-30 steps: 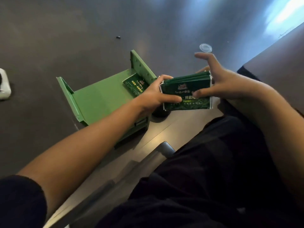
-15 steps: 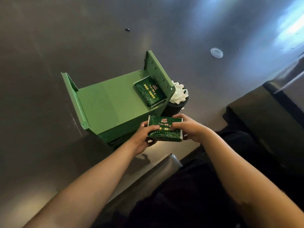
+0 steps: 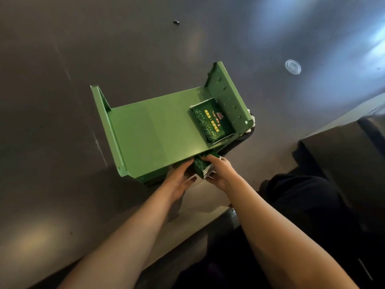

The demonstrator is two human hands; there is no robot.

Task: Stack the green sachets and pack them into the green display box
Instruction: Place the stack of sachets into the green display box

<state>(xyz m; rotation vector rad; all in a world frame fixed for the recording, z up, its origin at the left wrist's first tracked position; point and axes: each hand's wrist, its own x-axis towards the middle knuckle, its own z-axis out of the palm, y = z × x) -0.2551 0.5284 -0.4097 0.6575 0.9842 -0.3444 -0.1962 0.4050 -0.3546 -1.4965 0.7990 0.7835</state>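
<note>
- Dark and glossy, the counter [image 3: 62, 59] carried our green display box [image 3: 158, 130], which lay open side up near its front edge, with a clear round lid [image 3: 293, 67] well apart at the far right and a small dark speck [image 3: 176, 22] farther back.
- We judged the packing only begun: one stack of green sachets [image 3: 212, 122] already lay inside, against the right-hand end wall, and the rest of the floor was bare.
- A second bundle of sachets [image 3: 201, 166] was at the near edge of the box, not yet inside as far as we could see.
- Our left hand [image 3: 179, 180] held the bundle's left side, fingers curled partly under the box edge; our right hand [image 3: 220, 172] gripped its right side and top. Both were clenched on it.
- That bundle seemed to stand on edge, its long axis running roughly from us toward the box; much of it was hidden by our fingers.
- The packed stack lay flat, printed face up, long axis along the end wall.
- What was left, in our judgement: seating this bundle beside the first and filling the remaining floor.
</note>
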